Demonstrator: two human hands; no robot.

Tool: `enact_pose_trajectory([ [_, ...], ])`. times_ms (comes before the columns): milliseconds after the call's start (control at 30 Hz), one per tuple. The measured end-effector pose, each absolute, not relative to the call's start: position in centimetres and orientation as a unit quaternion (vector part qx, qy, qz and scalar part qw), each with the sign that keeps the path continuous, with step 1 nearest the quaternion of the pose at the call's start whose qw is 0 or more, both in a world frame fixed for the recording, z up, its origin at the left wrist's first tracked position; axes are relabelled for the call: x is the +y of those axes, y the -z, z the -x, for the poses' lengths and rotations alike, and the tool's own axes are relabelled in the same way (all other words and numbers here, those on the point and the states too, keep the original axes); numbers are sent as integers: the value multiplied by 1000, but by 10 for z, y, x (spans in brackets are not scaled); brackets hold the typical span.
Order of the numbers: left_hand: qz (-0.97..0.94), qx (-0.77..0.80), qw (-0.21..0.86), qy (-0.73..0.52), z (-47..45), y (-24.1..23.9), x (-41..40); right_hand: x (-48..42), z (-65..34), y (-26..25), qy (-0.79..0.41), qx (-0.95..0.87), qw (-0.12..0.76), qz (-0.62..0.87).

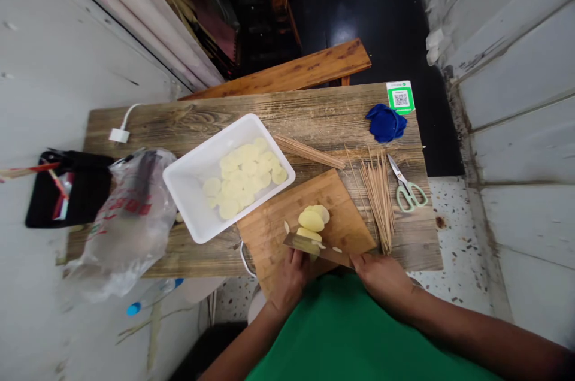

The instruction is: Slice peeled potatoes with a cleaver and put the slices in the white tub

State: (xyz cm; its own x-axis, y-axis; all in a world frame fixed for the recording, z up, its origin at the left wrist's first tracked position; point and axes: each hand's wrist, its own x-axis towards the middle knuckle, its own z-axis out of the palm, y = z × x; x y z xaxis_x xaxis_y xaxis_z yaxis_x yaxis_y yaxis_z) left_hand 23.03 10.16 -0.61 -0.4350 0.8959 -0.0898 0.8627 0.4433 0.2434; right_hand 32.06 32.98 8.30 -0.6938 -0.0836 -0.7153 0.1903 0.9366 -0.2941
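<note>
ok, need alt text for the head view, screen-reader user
A person's right hand holds a knife over a wooden cutting board with pale yellow slices on it, the left hand close to the blade. A white tub of similar slices stands to the left; thin sticks and green-handled scissors lie to the right.

The cutting board (pixel 269 225) is tan, the table (pixel 323 110) under it brown with dark wavy grain. On the board, potato slices (pixel 311 221) are pale yellow. Left of it, the tub (pixel 193 186) is plain white; right of it, the scissors (pixel 401 179) are silver and mint green, the cloth (pixel 385 124) deep blue.
</note>
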Motion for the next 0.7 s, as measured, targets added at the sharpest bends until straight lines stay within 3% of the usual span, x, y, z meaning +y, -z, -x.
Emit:
enact_pose_trajectory([
  [700,-519,839,138,-85,-226,14,98,331,-325,-74,177,904,387,-44],
])
